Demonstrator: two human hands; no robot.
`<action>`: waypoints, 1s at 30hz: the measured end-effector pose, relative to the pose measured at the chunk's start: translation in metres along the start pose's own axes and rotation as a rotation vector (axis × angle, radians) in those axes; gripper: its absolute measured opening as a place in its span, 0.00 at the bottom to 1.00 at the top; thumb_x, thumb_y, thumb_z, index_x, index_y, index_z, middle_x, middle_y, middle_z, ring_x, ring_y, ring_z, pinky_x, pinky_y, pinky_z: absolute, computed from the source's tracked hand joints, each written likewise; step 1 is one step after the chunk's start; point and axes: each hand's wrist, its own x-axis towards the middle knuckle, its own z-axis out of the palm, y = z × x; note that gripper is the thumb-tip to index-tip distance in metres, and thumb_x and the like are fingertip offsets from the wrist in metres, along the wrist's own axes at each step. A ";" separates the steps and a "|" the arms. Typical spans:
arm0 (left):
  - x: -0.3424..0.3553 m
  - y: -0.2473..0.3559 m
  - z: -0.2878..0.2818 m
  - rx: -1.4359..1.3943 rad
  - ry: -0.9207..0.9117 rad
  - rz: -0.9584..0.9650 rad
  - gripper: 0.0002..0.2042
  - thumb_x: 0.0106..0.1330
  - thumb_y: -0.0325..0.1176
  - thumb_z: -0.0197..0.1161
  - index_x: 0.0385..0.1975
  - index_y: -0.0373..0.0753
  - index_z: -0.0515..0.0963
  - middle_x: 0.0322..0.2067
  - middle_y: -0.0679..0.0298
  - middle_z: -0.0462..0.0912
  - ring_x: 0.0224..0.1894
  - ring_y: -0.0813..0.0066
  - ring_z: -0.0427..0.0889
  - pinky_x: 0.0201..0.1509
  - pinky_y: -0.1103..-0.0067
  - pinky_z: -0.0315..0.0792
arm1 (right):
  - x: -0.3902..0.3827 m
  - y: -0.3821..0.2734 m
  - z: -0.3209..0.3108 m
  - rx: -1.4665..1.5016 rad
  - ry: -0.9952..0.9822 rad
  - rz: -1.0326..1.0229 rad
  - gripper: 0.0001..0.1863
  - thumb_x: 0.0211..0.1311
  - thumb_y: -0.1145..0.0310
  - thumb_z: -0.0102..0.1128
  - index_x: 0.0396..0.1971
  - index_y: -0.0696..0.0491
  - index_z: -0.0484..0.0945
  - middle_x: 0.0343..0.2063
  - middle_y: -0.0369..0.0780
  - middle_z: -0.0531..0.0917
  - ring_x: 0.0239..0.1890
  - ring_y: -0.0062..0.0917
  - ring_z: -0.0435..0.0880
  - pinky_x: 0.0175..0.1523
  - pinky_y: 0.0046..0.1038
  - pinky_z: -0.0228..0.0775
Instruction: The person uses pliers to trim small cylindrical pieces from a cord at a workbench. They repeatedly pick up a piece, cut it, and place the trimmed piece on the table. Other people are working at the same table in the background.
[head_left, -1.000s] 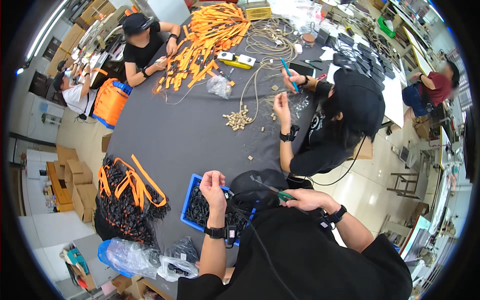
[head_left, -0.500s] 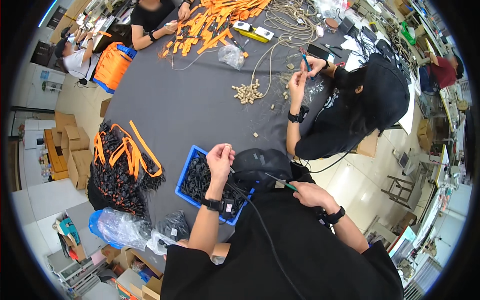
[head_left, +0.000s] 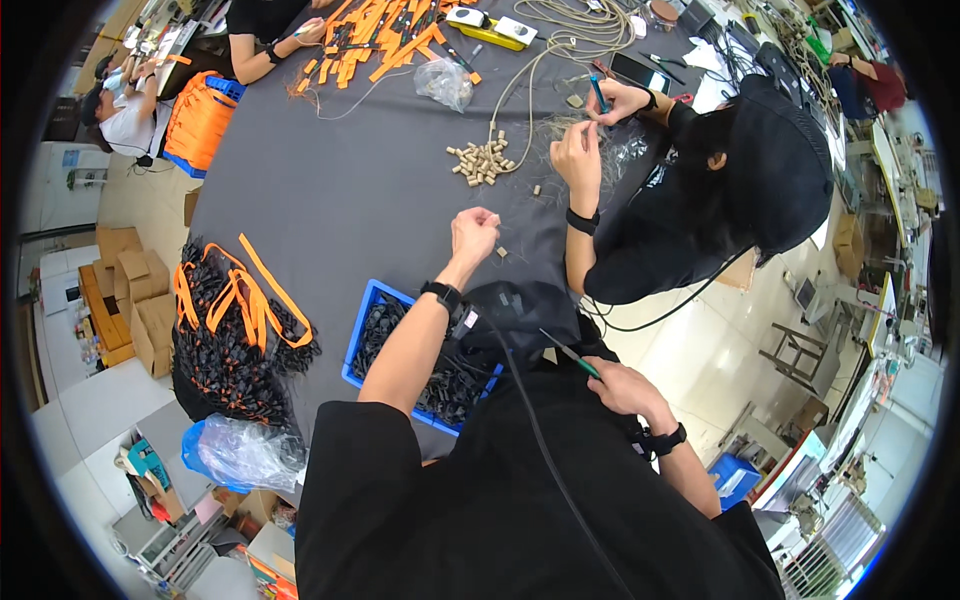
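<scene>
My left hand [head_left: 474, 235] is stretched forward over the grey cloth, thumb and fingers pinched together. Whatever is between the fingertips is too small to make out. A single small tan piece [head_left: 502, 252] lies on the cloth just beside it, and beyond is a heap of small tan cylinders [head_left: 480, 163]. Close to my body, my right hand [head_left: 624, 388] is closed around the green handle of a slim tool with a pointed metal end [head_left: 566, 347]; its exact kind is unclear. Under my left forearm stands a blue crate [head_left: 353, 352] holding many black pieces.
A rounded black object [head_left: 520, 312] sits beside the crate. Left lie black parts with orange straps [head_left: 240, 350] and a clear plastic bag [head_left: 245, 452]. A co-worker [head_left: 690, 200] at the right holds blue-handled pliers [head_left: 599, 95]. Orange strips [head_left: 375, 45] and coiled cord [head_left: 545, 60] lie at the far side.
My left hand has moved forward and right, from above the crate to near the loose tan piece. My right hand still grips the green-handled tool.
</scene>
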 end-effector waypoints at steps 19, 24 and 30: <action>-0.032 -0.027 -0.114 0.260 -0.289 -0.005 0.11 0.68 0.34 0.71 0.41 0.31 0.89 0.32 0.56 0.93 0.34 0.68 0.92 0.44 0.70 0.84 | 0.022 -0.004 -0.007 -0.009 0.020 0.008 0.27 0.77 0.65 0.59 0.71 0.57 0.72 0.59 0.57 0.85 0.63 0.53 0.83 0.67 0.49 0.75; 0.023 -0.035 -0.011 0.171 -0.280 0.026 0.12 0.70 0.35 0.71 0.43 0.31 0.89 0.38 0.49 0.93 0.44 0.55 0.93 0.51 0.63 0.84 | 0.025 -0.011 -0.005 -0.036 -0.004 -0.051 0.27 0.77 0.64 0.59 0.72 0.57 0.72 0.58 0.57 0.85 0.62 0.53 0.84 0.66 0.49 0.76; 0.044 -0.007 0.034 0.266 -0.160 0.194 0.12 0.71 0.33 0.69 0.48 0.34 0.86 0.43 0.43 0.91 0.51 0.41 0.90 0.57 0.56 0.82 | 0.012 -0.021 -0.005 -0.061 0.053 -0.043 0.27 0.77 0.65 0.60 0.71 0.58 0.72 0.57 0.57 0.85 0.61 0.54 0.85 0.64 0.50 0.78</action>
